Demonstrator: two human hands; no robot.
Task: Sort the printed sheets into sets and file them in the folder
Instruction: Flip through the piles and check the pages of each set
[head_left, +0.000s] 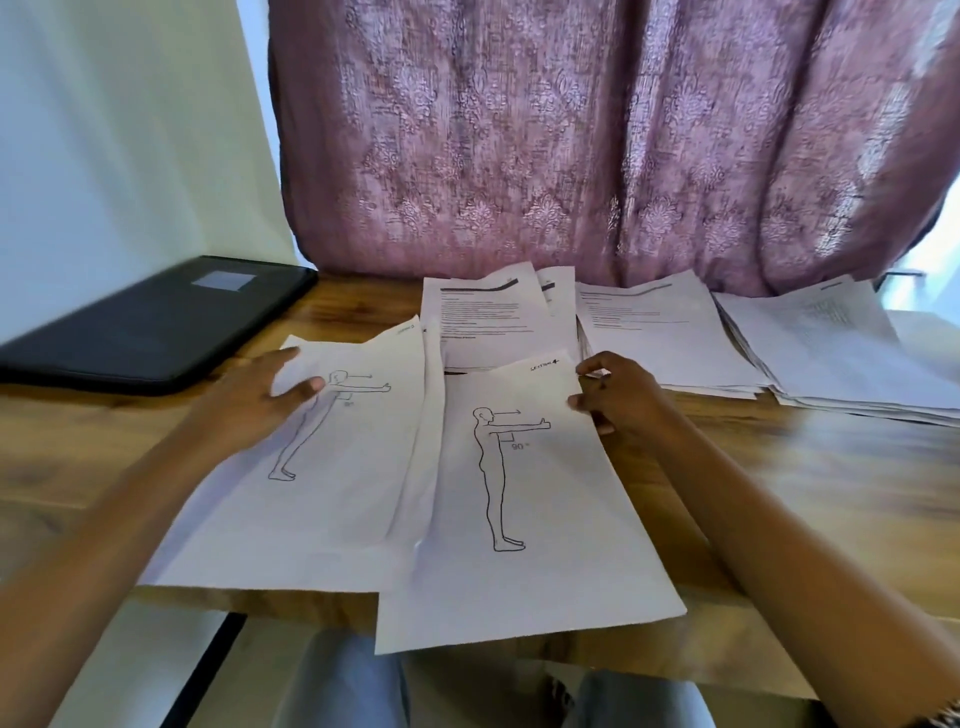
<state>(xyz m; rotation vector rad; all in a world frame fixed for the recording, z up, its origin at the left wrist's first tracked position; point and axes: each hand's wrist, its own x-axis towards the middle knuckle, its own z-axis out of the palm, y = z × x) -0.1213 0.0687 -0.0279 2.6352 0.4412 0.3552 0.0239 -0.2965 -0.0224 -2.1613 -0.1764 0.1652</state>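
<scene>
Two printed sheets with the same standing-figure drawing are seen side by side at the near edge of the wooden table (805, 493). The left sheet (322, 509) is held down by the left hand (249, 400), fingers laid out fairly straight and flat, thumb on the paper. The far right corner of the right sheet (535, 582) appears to be pinched by the right hand (623, 402), fingers curled at the edge. The near end of that sheet is noted hanging over the table edge. Three stacks of text pages are laid out along the far side: a middle stack (483, 322), a second stack (665, 343) to its right, and a far-right stack (831, 358). The black folder (156, 322) is lying closed at the far left. The paper is judged light, limp and easily creased; single sheets are likely to slide on the smooth wood and on each other. A hold is best taken at a corner or at the overhanging edge, with the neighbouring sheet pressed flat so it is not dragged along.
</scene>
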